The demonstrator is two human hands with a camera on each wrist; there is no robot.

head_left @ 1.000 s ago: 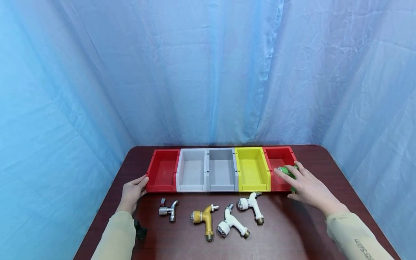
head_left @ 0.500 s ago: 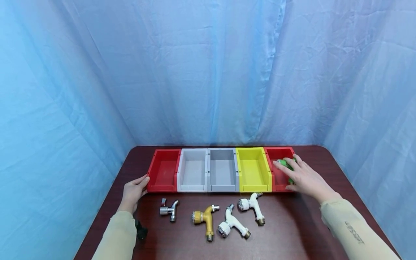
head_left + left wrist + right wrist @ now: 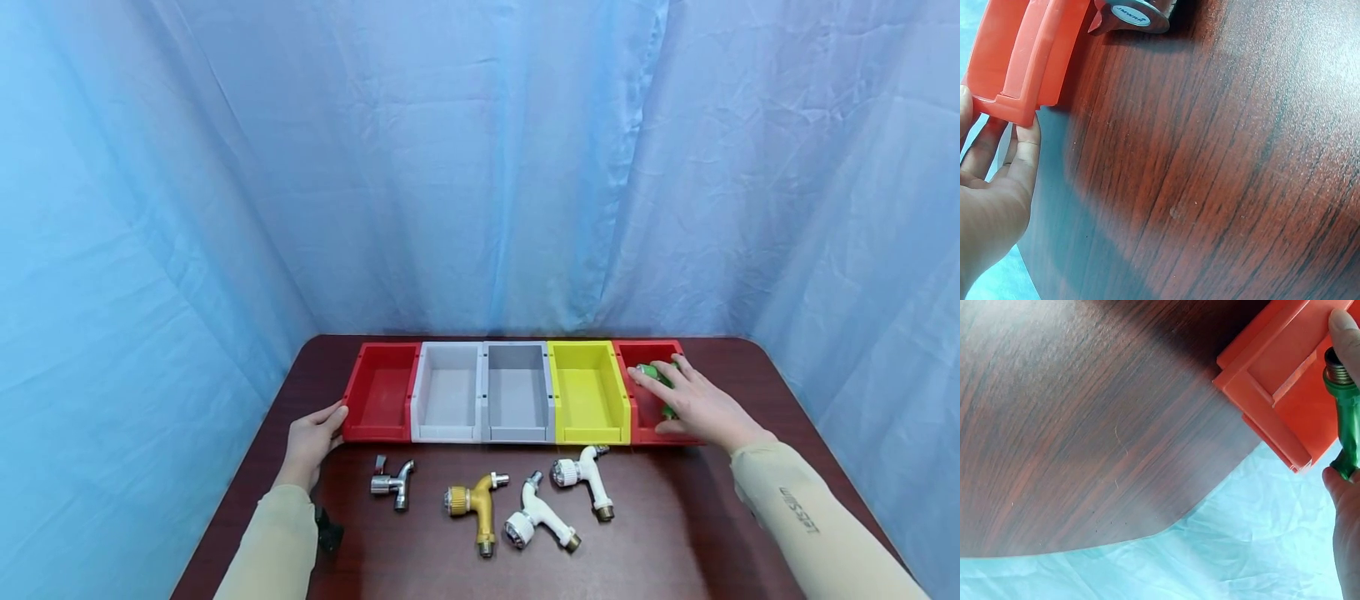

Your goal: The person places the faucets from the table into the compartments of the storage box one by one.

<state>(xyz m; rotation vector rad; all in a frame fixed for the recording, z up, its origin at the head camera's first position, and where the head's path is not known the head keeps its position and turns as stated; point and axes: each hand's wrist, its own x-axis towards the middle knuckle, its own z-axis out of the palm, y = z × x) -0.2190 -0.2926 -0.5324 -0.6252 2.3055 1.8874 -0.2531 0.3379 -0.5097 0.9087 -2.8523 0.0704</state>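
Over the red bin (image 3: 647, 343) at the right end of the row, my right hand (image 3: 708, 408) holds a green faucet (image 3: 647, 371) with its fingers spread around it. In the right wrist view, the threaded end of this faucet points toward the thumb, and the bin's front wall (image 3: 1275, 353) is just beyond. My left hand (image 3: 309, 446) grips the near left corner of the red bin (image 3: 378, 435) at the left end. The left wrist view shows thumb and fingers on either side of that bin's corner (image 3: 1013, 109).
Between the red bins stand a white bin (image 3: 446, 434), a grey bin (image 3: 517, 435) and a yellow bin (image 3: 592, 436). In front lie a chrome faucet (image 3: 392, 485), a gold faucet (image 3: 482, 507) and two white faucets (image 3: 534, 510), (image 3: 588, 477). A blue curtain (image 3: 480, 167) hangs behind the table.
My right hand has moved slightly left and farther over the right red bin, carrying the green faucet. The left hand keeps its grip on the left bin.
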